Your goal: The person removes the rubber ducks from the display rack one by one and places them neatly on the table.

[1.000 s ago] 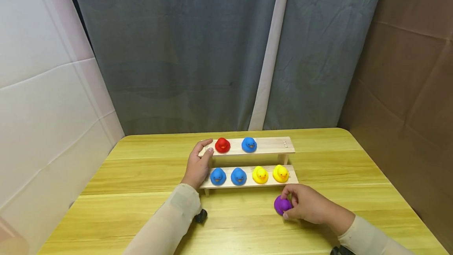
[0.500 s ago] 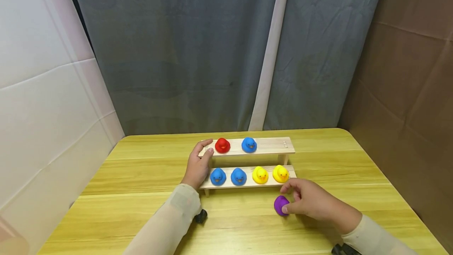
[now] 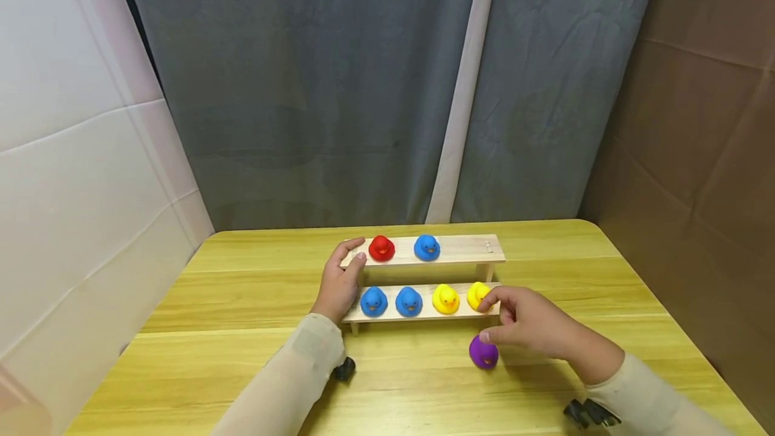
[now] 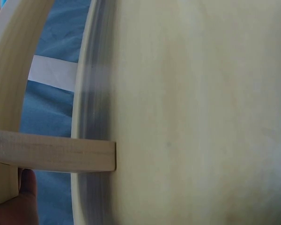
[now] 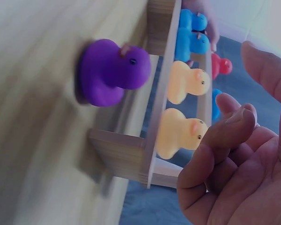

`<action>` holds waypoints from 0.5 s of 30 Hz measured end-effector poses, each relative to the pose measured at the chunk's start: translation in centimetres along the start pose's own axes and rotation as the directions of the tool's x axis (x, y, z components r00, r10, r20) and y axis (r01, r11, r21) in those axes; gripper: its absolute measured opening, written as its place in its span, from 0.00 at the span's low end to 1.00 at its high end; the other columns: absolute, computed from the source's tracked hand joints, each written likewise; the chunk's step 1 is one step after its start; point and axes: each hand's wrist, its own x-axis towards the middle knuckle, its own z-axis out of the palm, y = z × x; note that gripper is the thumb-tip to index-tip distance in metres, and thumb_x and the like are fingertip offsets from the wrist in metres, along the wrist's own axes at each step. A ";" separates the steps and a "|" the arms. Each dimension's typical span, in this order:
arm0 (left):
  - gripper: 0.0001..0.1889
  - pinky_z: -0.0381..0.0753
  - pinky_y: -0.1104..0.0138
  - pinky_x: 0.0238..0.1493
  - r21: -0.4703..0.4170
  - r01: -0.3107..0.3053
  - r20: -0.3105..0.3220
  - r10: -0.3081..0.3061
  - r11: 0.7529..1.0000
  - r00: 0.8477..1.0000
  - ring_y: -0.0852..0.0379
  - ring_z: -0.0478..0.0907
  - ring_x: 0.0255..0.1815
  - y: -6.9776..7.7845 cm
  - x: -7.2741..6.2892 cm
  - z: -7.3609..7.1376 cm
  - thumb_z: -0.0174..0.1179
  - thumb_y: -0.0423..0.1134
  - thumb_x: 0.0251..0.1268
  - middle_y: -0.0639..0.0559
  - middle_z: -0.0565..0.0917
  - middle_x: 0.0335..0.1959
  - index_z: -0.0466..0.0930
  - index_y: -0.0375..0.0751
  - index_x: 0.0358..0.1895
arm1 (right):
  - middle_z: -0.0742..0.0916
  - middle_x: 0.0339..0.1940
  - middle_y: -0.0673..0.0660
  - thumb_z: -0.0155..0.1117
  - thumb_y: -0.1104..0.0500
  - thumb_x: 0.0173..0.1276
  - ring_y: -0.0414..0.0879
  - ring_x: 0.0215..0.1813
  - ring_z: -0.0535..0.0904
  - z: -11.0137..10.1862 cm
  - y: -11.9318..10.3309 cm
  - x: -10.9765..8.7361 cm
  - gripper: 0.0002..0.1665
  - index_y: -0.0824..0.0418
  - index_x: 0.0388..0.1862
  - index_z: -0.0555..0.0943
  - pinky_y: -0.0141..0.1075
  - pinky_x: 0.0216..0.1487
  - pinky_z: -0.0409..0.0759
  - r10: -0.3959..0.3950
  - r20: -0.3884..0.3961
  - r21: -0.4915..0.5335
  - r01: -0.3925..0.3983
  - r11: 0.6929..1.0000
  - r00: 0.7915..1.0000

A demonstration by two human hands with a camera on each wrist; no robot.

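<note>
My left hand (image 3: 338, 284) grips the left end of a two-step wooden stand, thumb in front on the upper board (image 3: 466, 248). In the left wrist view, part of that hand (image 4: 18, 206) shows beside a wooden leg (image 4: 56, 152). A purple rubber duck (image 3: 483, 354) stands upright on the table before the stand's right end. Just above it is my right hand (image 3: 535, 325), empty, fingers loosely bent; in the head view its fingertips overlap the right yellow duck (image 3: 475, 293). The right wrist view shows the purple duck (image 5: 107, 72) apart from the hand (image 5: 239, 159).
On the lower board (image 3: 424, 317), two blue ducks (image 3: 409, 302) and another yellow duck (image 3: 445, 299) stand in a row. A red duck (image 3: 381, 248) and a blue duck (image 3: 426, 247) sit on the upper board. A grey curtain (image 3: 303, 86) hangs behind the table (image 3: 242, 355).
My right hand has let go of the purple duck and risen away toward the lower board. The duck stays on the table. My left hand keeps its hold on the stand.
</note>
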 end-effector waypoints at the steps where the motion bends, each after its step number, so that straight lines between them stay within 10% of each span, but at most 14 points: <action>1: 0.19 0.54 0.45 0.83 0.000 0.001 0.000 -0.001 1.000 1.000 0.45 0.62 0.81 0.0 0.0 0.0 0.55 0.41 0.82 0.47 0.74 0.75 0.77 0.48 0.71 | 0.73 0.22 0.49 0.81 0.55 0.63 0.40 0.23 0.66 -0.2 -0.1 0.1 0.25 0.64 0.53 0.82 0.30 0.23 0.64 -0.003 -0.004 -0.001 0.003 1.000 1.000; 15: 0.20 0.55 0.44 0.82 0.007 0.004 -0.003 -0.004 1.000 1.000 0.45 0.62 0.81 0.0 0.0 0.0 0.55 0.42 0.82 0.47 0.73 0.76 0.77 0.49 0.71 | 0.74 0.23 0.52 0.81 0.54 0.63 0.45 0.25 0.67 -1.7 -2.3 1.7 0.26 0.62 0.56 0.83 0.32 0.23 0.64 -0.004 -0.080 -0.031 0.001 1.000 0.997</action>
